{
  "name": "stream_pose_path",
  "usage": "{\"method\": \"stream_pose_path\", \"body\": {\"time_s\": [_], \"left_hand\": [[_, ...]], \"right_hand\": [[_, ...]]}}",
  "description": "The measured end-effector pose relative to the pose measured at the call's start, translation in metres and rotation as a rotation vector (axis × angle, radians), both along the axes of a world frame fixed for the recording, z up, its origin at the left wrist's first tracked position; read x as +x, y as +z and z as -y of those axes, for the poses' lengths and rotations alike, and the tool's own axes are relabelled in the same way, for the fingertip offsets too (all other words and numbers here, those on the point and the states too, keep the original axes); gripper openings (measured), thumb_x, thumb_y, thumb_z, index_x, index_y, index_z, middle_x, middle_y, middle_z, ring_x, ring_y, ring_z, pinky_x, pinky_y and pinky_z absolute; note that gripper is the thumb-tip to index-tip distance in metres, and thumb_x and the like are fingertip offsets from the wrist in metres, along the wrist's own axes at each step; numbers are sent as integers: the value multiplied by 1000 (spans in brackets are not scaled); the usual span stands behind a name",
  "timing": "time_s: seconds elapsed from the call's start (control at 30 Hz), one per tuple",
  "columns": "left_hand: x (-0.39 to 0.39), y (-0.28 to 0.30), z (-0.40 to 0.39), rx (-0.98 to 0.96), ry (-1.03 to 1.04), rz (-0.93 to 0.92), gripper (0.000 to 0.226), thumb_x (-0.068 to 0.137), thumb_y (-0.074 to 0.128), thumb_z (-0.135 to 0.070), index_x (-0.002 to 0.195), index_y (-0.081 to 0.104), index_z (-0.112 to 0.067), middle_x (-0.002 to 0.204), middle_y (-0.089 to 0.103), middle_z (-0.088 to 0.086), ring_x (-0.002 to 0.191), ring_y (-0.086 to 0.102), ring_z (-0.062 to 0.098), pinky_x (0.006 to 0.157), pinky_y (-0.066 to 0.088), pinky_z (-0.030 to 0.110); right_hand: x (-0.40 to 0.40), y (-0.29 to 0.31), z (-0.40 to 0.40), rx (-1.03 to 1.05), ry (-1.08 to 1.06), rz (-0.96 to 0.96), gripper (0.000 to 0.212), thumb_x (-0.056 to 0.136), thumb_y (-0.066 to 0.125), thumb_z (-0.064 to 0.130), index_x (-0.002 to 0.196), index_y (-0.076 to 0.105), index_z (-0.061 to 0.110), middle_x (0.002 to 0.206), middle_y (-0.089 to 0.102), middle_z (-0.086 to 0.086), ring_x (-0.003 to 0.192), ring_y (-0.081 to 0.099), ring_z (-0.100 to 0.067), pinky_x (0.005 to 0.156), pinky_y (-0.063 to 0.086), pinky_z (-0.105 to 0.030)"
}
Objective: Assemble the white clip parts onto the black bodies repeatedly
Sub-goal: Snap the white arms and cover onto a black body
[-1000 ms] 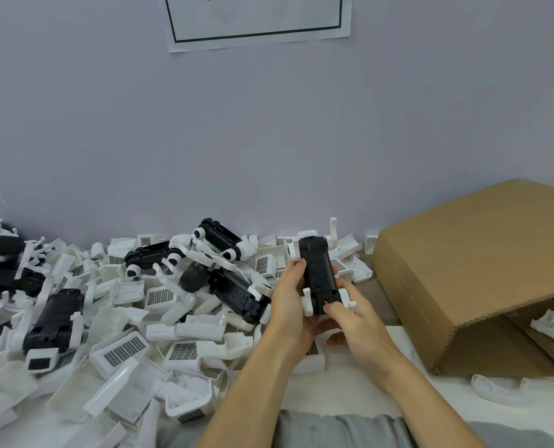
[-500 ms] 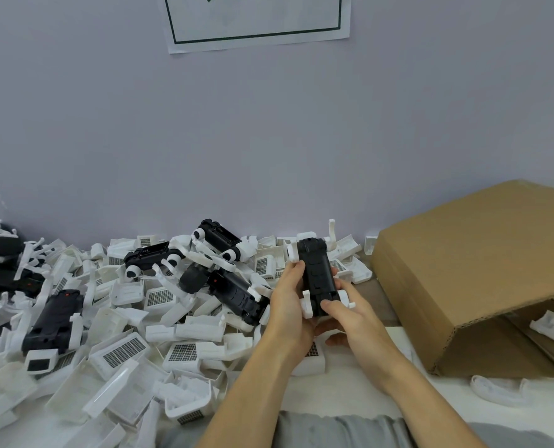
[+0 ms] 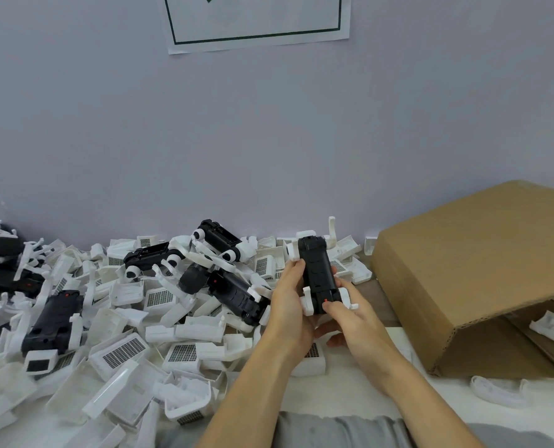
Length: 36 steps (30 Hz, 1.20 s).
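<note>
In the head view, both hands hold one black body (image 3: 317,274) up above the near centre of the table, just right of the big pile of white clip parts (image 3: 159,321). The left hand (image 3: 290,305) wraps its fingers round the body's left flank, fingertips up near the far end. The right hand (image 3: 350,318) cradles the near end from below, thumb pressing on the face beside a small red mark. White clips already sit at the body's near corners and far end.

The body looks like rigid moulded plastic, light enough for a fingertip hold, and probably smooth, so a grip along the long flanks seems safest. The thin white clip arms look likely to flex or snap; pressing close to their roots seems wiser.

A cardboard box (image 3: 476,270) lies on its side at the right.
</note>
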State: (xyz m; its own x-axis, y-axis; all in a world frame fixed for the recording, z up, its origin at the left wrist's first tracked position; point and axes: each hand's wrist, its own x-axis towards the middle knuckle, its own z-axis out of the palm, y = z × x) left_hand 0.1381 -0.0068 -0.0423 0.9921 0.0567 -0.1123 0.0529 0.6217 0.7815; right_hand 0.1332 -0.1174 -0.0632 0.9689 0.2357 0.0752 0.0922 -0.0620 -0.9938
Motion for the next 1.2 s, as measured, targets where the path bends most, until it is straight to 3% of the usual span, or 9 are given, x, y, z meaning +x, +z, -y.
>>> {"method": "stream_pose_path", "body": {"time_s": [0.13, 0.27, 0.43, 0.53, 0.63, 0.77, 0.9, 1.03, 1.2], "left_hand": [[1, -1, -2, -34, -32, 0, 38, 102, 43, -29, 108, 74, -10, 99, 72, 15, 79, 70, 28, 64, 58, 35], [5, -3, -2, -45, 19, 61, 34, 104, 41, -11, 134, 56, -2, 113, 63, 21, 105, 60, 36, 106, 44, 61], [4, -2, -2, 51, 23, 102, 38, 98, 58, -11, 132, 56, 7, 120, 66, 31, 93, 68, 38, 75, 59, 45], [3, -3, -1, 142, -7, 114, 38, 90, 69, -15, 123, 65, 4, 118, 69, 28, 92, 70, 37, 80, 59, 52], [6, -9, -1, 319, 72, 129, 29, 88, 78, -15, 114, 68, -9, 109, 73, 15, 95, 72, 34, 74, 60, 50], [7, -14, 0, 396, 138, 193, 18, 89, 78, -22, 103, 68, -26, 102, 76, 6, 87, 76, 25, 64, 61, 39], [10, -13, -2, 356, 78, 236, 20, 102, 59, -31, 109, 77, -24, 108, 76, 12, 100, 74, 32, 75, 61, 46], [10, -13, -3, 353, 71, 273, 28, 101, 61, -17, 126, 72, -22, 121, 74, 4, 120, 67, 19, 107, 49, 43], [12, -14, -3, 357, 129, 246, 28, 95, 70, -12, 122, 72, -17, 118, 75, 4, 118, 68, 18, 109, 48, 45]], "right_hand": [[-1, 0, 0, 7, -20, 23, 39, 101, 50, 16, 128, 54, 44, 99, 75, 5, 82, 71, -15, 72, 50, -32], [2, -2, 1, 188, -133, 63, 37, 100, 55, 15, 130, 53, 36, 126, 65, -2, 111, 65, -20, 94, 52, -39], [1, 1, 4, 343, -315, 294, 42, 81, 50, 27, 123, 55, 30, 115, 62, -3, 96, 62, -5, 76, 49, -15], [0, 0, 5, 179, -438, 496, 31, 85, 52, 23, 112, 66, 26, 113, 64, 4, 105, 61, -7, 83, 47, -15], [0, 0, 1, -36, -526, 627, 22, 84, 54, 18, 88, 70, 33, 94, 68, 20, 101, 59, -6, 73, 42, -6], [-1, 1, -1, -99, -479, 577, 26, 86, 53, 25, 93, 77, 24, 82, 66, 34, 91, 65, -5, 82, 54, -33], [-3, 3, 0, -262, -469, 571, 32, 92, 52, 39, 113, 74, 26, 95, 70, 19, 97, 59, -14, 91, 49, -50], [2, 0, 2, -218, -461, 531, 13, 96, 65, 26, 105, 69, 35, 91, 71, 14, 96, 63, -15, 85, 51, -40], [3, -1, 2, -62, -397, 485, 23, 97, 64, 19, 108, 69, 39, 96, 75, 12, 93, 69, -5, 80, 55, -23]]}}
